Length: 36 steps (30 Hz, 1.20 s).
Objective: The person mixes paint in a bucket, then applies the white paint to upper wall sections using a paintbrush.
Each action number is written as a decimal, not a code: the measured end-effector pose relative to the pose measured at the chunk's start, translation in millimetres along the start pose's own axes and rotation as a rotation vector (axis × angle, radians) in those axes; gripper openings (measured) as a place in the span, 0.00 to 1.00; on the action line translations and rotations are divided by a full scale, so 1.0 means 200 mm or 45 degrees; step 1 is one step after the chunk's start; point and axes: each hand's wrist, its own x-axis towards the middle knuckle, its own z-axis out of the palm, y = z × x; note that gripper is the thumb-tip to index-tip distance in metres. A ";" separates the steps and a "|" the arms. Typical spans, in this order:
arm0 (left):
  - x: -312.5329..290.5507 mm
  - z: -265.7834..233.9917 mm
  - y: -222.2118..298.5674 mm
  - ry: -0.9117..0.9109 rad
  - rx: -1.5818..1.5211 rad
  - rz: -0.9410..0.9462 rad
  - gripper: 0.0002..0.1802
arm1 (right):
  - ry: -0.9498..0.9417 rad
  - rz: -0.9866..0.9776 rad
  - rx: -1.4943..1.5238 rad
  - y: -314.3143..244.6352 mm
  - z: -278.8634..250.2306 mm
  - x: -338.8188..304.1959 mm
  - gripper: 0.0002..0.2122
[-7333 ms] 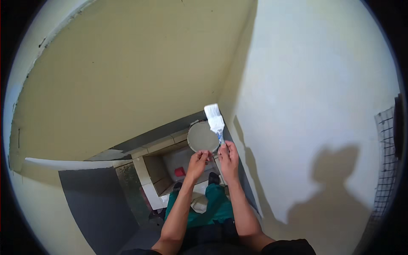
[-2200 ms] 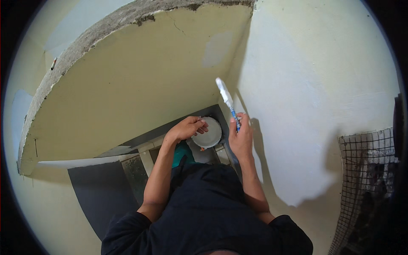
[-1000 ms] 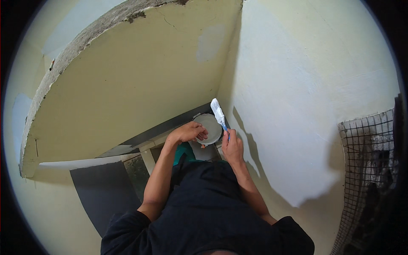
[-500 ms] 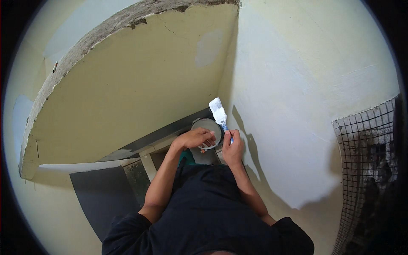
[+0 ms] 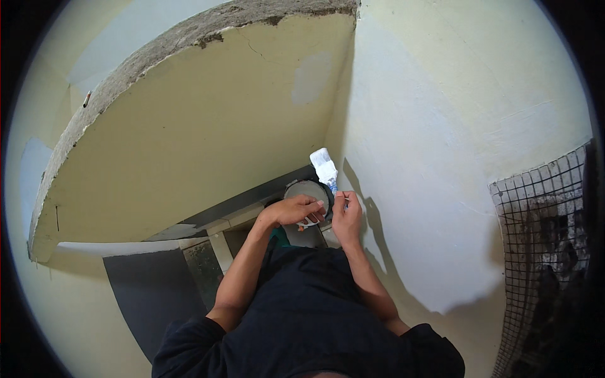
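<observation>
My right hand (image 5: 347,214) is closed round the blue-patterned handle of a paintbrush (image 5: 324,169). Thick white paint coats its bristles, which point up and away from me close to the wall corner. My left hand (image 5: 298,210) reaches over the near side of a round, dark-rimmed bucket (image 5: 307,188) with a grey inside. Its fingers are curled downward, and a thin white piece with an orange end (image 5: 301,229) shows just below them. Whether the fingers grip that piece or the bucket's handle I cannot make out.
A pale yellow slab (image 5: 201,138) with a rough broken edge (image 5: 145,63) spans the left. The right wall (image 5: 416,189) has whitish patches. Wire mesh (image 5: 542,214) covers a rough opening at far right. A dark grey panel (image 5: 154,296) stands at lower left.
The paintbrush and my right hand stay nearly in place, the brush tilted slightly differently. My left hand has shifted slightly right and down over the bucket. The view has moved a little.
</observation>
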 end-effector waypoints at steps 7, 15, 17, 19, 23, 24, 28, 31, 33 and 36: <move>-0.16 -0.04 0.15 0.091 0.094 0.090 0.27 | -0.116 0.194 0.473 -0.33 0.00 0.19 0.12; -0.41 -0.14 0.28 0.161 0.230 0.243 0.28 | -0.236 -0.308 0.295 -0.80 0.03 0.37 0.12; -0.46 -0.16 0.28 0.156 0.227 0.229 0.28 | -0.294 -0.383 0.193 -0.90 0.04 0.43 0.12; -0.48 -0.18 0.27 0.155 0.211 0.216 0.28 | -0.301 -0.555 0.081 -0.98 0.05 0.50 0.11; -0.50 -0.23 0.22 0.130 0.211 0.225 0.29 | -0.506 -0.622 0.231 -1.02 0.14 0.69 0.08; -0.51 -0.24 0.22 0.137 0.208 0.226 0.29 | -0.512 -0.626 0.234 -1.04 0.17 0.73 0.08; -0.51 -0.30 0.21 0.133 0.203 0.206 0.29 | -0.752 -0.548 0.287 -1.11 0.36 0.85 0.08; -0.51 -0.35 0.19 0.121 0.183 0.226 0.28 | -0.781 -0.498 0.385 -1.12 0.49 0.93 0.07; -0.53 -0.39 0.20 0.115 0.155 0.224 0.28 | -0.766 -0.470 0.434 -1.13 0.52 0.96 0.07; -0.56 -0.43 0.21 0.101 0.115 0.220 0.29 | -0.653 -0.427 0.371 -1.12 0.48 1.00 0.06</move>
